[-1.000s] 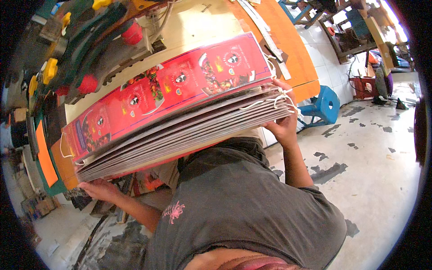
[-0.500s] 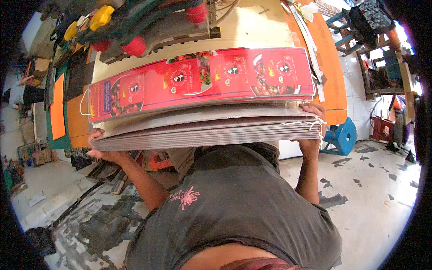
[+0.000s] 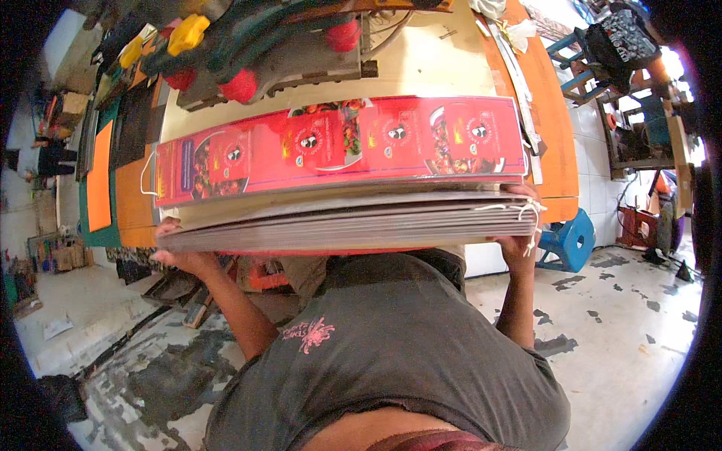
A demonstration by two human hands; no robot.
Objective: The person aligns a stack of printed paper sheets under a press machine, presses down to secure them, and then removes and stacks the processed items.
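Between my two hands is a thick stack of thin flat printed panels, its layered edges facing me. My left hand grips the left end, fingers partly hidden by the panels. My right hand is closed round the right end, where white cord loops dangle. Just beyond the stack lies a long glossy red printed panel with food pictures and a white cord at its left end. Whether it belongs to the held stack I cannot tell. A thin red strip shows under the stack's near edge.
Beyond the panels, a dark green machine frame with red and yellow knobs stands on the table. A blue stool is at the right. An orange strip lies on the left edge. Another person is far left.
The whole view has shifted slightly. The near edge of the stack has tipped a little, and a red strip now shows beneath it. Both hands keep their hold.
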